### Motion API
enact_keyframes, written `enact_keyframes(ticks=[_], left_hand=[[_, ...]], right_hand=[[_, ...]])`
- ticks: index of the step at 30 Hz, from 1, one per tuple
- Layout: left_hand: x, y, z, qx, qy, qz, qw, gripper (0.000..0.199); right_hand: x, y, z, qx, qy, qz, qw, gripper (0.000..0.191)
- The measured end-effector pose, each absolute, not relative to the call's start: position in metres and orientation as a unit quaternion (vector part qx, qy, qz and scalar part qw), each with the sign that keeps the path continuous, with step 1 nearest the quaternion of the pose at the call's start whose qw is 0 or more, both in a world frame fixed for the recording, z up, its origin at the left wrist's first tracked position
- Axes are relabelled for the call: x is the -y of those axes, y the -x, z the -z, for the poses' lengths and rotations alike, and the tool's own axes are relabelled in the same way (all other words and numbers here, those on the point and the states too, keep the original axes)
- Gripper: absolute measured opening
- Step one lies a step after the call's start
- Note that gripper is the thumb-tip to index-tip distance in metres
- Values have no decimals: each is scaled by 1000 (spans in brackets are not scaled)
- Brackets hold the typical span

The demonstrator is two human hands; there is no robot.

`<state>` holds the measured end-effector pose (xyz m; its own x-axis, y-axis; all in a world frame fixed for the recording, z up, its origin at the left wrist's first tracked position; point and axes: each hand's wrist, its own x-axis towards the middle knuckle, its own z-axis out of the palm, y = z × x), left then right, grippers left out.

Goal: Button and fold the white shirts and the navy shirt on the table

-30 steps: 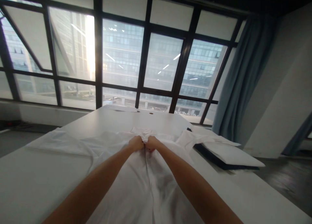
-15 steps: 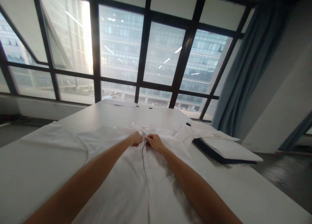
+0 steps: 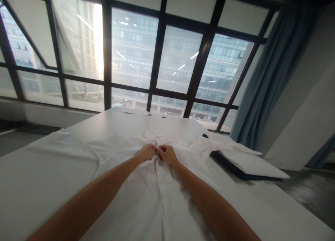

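Daylight comes in through the large window [image 3: 135, 49], strongest at the left, where a pale yellow glare washes out part of one pane. Thin white streaks of reflected lamps show on the glass. The room side is dimmer: the ceiling is nearly black, and the curtain [image 3: 272, 73] and right wall [image 3: 311, 104] sit in shade. A soft sheen lies on the far part of the table [image 3: 104, 124]. Soft grey shadows mark the folds of the white shirt [image 3: 136, 199]. Fine detail is smeared around the fingers, and the wide view stretches the edges.
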<state>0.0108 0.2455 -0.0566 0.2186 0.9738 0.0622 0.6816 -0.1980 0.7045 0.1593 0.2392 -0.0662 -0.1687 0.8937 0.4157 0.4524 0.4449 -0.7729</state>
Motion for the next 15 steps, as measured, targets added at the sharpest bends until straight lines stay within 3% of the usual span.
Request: enact_keyframes(ticks=[8,15], left_hand=[[-246,-9,61,-568,-681,-307,345,35],[-247,-10,65,-560,-684,-323,339,36]], right_hand=[[-239,-160,70,735,516,-192,396,24],[-239,-161,68,711,482,-290,421,23]])
